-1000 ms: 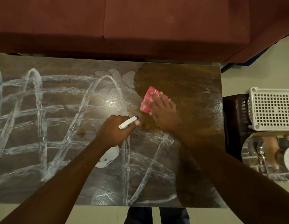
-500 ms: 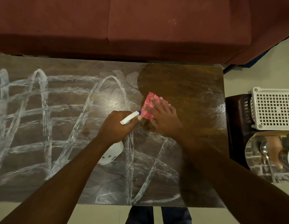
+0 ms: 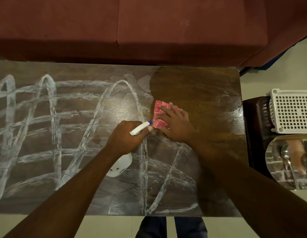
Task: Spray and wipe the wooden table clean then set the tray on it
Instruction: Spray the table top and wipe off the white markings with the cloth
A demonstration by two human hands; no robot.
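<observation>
Wiping underway, roughly a quarter done by my estimate. Right hand presses flat on the pink cloth, fingers straight and spread, at table centre just right of middle. Left hand has its fingers curled round the neck of the white spray bottle, blue nozzle tip pointing to 2 o'clock and almost touching the cloth; the bottle body hangs under the wrist, above the table.

Wooden table: the patch from 12 to 3 o'clock looks bare, brown and wet-shiny, so cleaned. White streaks in loops and cross-lines cover everything from 9 o'clock through centre and down to 6 o'clock, with a few at 5 o'clock near the right forearm. Left to do: wipe all that, probably more spraying, then move the tray.

Tray is not on the table yet; it sits off the table's right end at 4 o'clock, on a dark stand. It has a mirror-like surface and is cut off by the frame edge. On it: a spoon, handle toward 6 o'clock; other items at the far edge are too cropped to name. White perforated basket at 3 o'clock, beside the tray; contents not visible.
</observation>
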